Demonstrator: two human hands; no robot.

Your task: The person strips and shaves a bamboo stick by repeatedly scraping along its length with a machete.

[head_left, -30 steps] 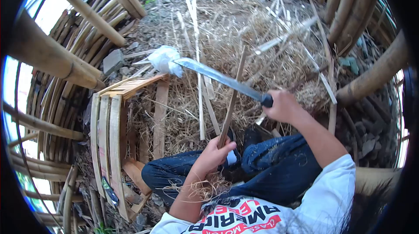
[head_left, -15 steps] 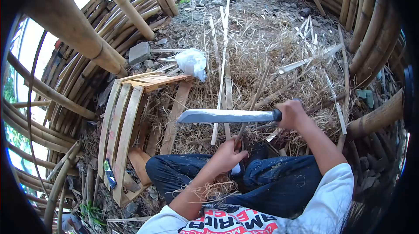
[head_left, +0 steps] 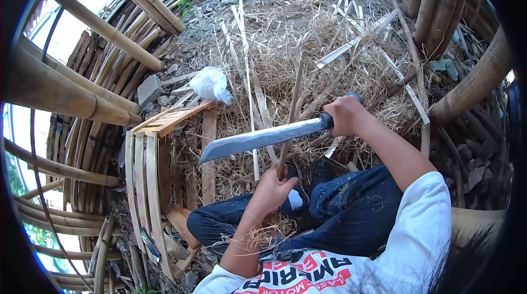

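My right hand (head_left: 346, 116) is wrapped around the handle of a machete (head_left: 258, 139). Its long grey blade points left, tip slightly lowered, and overlaps a thin bamboo strip (head_left: 296, 83) in this view. Low in front of my lap, my left hand (head_left: 274, 188) pinches the near end of that strip, which stretches forward over the shavings. Fine curled shavings (head_left: 263, 233) lie on my lap by the left forearm. Both legs are bent, and a dark shoe (head_left: 295, 176) with a white sock shows just right of my left hand.
A slatted wooden crate (head_left: 144, 184) stands at my left, with a phone (head_left: 151, 243) on its side. Beyond it lie a white plastic bag (head_left: 211, 84) and a grey block (head_left: 149, 91). Shavings and pale split strips (head_left: 359, 39) cover the ground. Bamboo poles (head_left: 475, 77) surround the spot.
The machete's tip has dropped and its handle end has risen, so the blade now slants. The strip stands steeper in view and shows more length past the blade. My view has turned slightly.
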